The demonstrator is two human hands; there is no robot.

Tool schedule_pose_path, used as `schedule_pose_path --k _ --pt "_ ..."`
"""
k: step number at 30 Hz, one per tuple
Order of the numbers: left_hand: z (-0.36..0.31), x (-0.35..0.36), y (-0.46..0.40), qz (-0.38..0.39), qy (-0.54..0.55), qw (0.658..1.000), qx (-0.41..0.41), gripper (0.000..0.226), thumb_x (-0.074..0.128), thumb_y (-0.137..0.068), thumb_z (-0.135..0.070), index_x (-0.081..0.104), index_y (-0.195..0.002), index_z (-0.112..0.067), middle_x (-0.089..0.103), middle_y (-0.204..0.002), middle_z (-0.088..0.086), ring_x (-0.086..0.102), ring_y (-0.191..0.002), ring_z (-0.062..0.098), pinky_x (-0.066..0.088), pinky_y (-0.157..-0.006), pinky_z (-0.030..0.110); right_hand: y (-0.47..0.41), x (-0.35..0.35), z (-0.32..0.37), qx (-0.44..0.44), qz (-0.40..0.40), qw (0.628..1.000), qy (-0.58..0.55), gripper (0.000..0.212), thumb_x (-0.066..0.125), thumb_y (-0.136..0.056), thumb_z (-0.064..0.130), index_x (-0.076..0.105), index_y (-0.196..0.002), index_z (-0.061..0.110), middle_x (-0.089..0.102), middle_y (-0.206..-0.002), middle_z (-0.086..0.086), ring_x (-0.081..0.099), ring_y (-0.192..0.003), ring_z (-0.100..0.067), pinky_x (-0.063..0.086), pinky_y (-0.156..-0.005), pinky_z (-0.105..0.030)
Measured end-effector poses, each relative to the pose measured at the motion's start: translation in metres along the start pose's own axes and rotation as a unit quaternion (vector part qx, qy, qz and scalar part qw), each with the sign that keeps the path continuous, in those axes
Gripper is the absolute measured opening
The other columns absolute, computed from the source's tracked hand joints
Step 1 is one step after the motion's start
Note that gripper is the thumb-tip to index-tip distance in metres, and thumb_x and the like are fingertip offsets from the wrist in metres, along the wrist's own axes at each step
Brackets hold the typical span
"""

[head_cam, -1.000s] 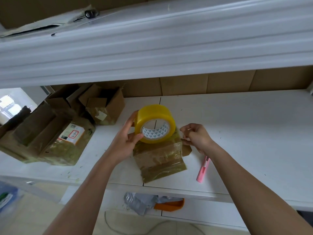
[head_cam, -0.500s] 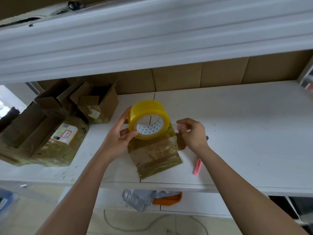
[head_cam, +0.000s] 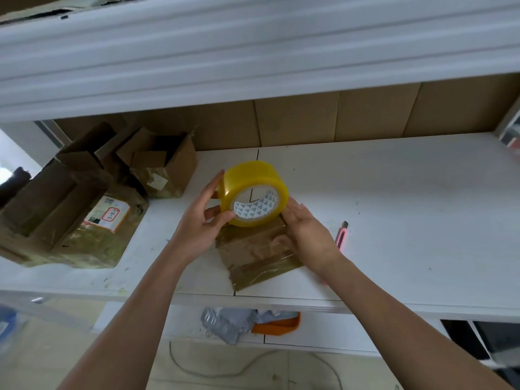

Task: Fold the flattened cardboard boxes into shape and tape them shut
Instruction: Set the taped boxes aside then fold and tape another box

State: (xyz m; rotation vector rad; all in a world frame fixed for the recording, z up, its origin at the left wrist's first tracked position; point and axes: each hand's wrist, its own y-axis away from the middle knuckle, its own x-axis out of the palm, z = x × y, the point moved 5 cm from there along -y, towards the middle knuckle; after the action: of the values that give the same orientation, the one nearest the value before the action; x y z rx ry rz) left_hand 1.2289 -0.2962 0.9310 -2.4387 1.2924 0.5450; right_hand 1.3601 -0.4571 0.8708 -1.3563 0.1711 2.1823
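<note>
A white shelf carries a small taped cardboard box near its front edge, a pink utility knife just beside it, and at the left several cardboard boxes, some apparently open.

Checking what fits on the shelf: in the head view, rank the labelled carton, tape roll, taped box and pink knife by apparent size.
1. labelled carton, largest.
2. taped box and tape roll: look close; the roll is held nearer the camera, so unranked.
3. pink knife, smallest, partly behind the right hand.
</note>
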Motion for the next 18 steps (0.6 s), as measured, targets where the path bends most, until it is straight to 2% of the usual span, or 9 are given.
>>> schedule_pose_path --k 1,3,6,8,10,13,15,16,18 --pt "-0.002 -0.001 -0.001 0.005 0.001 1.0 0.003 0.071 0.065 -0.093 -0.02 0.029 -0.145 -0.053 0.04 -0.148 -0.011 0.053 -0.126 0.014 0.053 -0.097 0.032 0.0 -0.002 -0.001 -0.01 -0.003 1.0 0.0 0.073 0.05 -0.098 0.041 0.005 -0.155 0.032 0.01 -0.163 0.007 0.022 -0.146 -0.023 0.034 -0.114 -0.041" --pt "-0.004 -0.008 0.0 0.012 0.005 1.0 0.009 0.07 0.066 -0.092 -0.019 0.033 -0.138 -0.061 0.038 -0.149 -0.009 0.053 -0.125 0.012 0.055 -0.089 0.024 0.001 -0.002 0.001 -0.019 0.009 1.0 0.016 0.066 0.044 -0.101 0.039 0.007 -0.155 0.032 0.01 -0.163 0.008 0.019 -0.147 -0.019 0.03 -0.115 -0.035" --pt "-0.001 -0.027 0.007 0.002 0.027 1.0 0.016 0.071 0.067 -0.091 -0.015 0.038 -0.128 -0.068 0.042 -0.144 -0.007 0.057 -0.117 0.004 0.053 -0.078 0.012 0.002 -0.003 0.004 -0.02 0.011 0.996 0.09 0.066 0.043 -0.102 0.026 0.005 -0.156 0.025 -0.001 -0.163 0.006 0.006 -0.15 -0.015 0.009 -0.115 -0.021" --pt "0.001 -0.032 0.011 0.003 0.025 1.0 0.015 0.07 0.065 -0.092 -0.015 0.037 -0.131 -0.066 0.042 -0.141 -0.008 0.057 -0.12 0.008 0.053 -0.082 0.014 0.0 -0.005 0.011 -0.024 0.002 0.99 0.137 0.068 0.047 -0.101 0.021 0.008 -0.156 0.019 0.001 -0.163 0.001 0.005 -0.15 -0.015 -0.003 -0.109 -0.02" --pt "0.0 -0.029 0.012 0.004 0.006 1.0 0.019 0.068 0.062 -0.095 -0.021 0.031 -0.137 -0.064 0.039 -0.137 -0.011 0.054 -0.123 0.011 0.053 -0.089 0.019 -0.005 -0.005 0.021 -0.028 -0.004 0.981 0.192 0.069 0.051 -0.099 0.021 0.012 -0.155 0.012 0.007 -0.163 -0.005 0.006 -0.15 -0.018 -0.008 -0.109 -0.026" --pt "-0.002 -0.021 0.012 -0.001 0.003 1.0 0.029 0.065 0.058 -0.097 -0.028 0.026 -0.136 -0.07 0.032 -0.138 -0.013 0.048 -0.122 0.007 0.052 -0.085 0.017 -0.008 0.002 0.032 -0.016 0.006 0.981 0.191 0.073 0.048 -0.097 0.032 0.009 -0.155 0.009 0.008 -0.163 -0.008 0.005 -0.15 -0.02 -0.003 -0.113 -0.03" --pt "-0.005 -0.018 0.014 -0.002 0.01 0.999 0.033 0.064 0.061 -0.095 -0.03 0.029 -0.126 -0.077 0.033 -0.142 -0.014 0.048 -0.119 -0.001 0.052 -0.081 0.013 -0.007 0.008 0.033 -0.014 0.028 0.987 0.16 0.082 0.029 -0.087 0.049 0.008 -0.155 0.01 0.008 -0.163 -0.007 0.005 -0.15 -0.02 -0.001 -0.114 -0.027" --pt "-0.006 -0.018 0.015 -0.002 0.01 0.999 0.032 0.065 0.062 -0.094 -0.03 0.031 -0.122 -0.079 0.035 -0.145 -0.015 0.049 -0.119 -0.002 0.053 -0.083 0.015 -0.007 0.009 0.032 -0.018 0.035 0.987 0.157 0.089 0.022 -0.079 0.053 0.009 -0.155 0.01 0.009 -0.163 -0.007 0.005 -0.15 -0.019 -0.003 -0.112 -0.025" --pt "-0.004 -0.029 0.016 -0.004 -0.002 1.0 0.023 0.065 0.065 -0.092 -0.025 0.037 -0.123 -0.076 0.04 -0.146 -0.013 0.052 -0.121 0.004 0.053 -0.092 0.025 -0.005 0.01 0.029 -0.015 0.043 0.984 0.175 0.091 0.016 -0.074 0.052 0.008 -0.155 0.011 0.007 -0.163 -0.005 0.003 -0.15 -0.017 -0.006 -0.11 -0.023"
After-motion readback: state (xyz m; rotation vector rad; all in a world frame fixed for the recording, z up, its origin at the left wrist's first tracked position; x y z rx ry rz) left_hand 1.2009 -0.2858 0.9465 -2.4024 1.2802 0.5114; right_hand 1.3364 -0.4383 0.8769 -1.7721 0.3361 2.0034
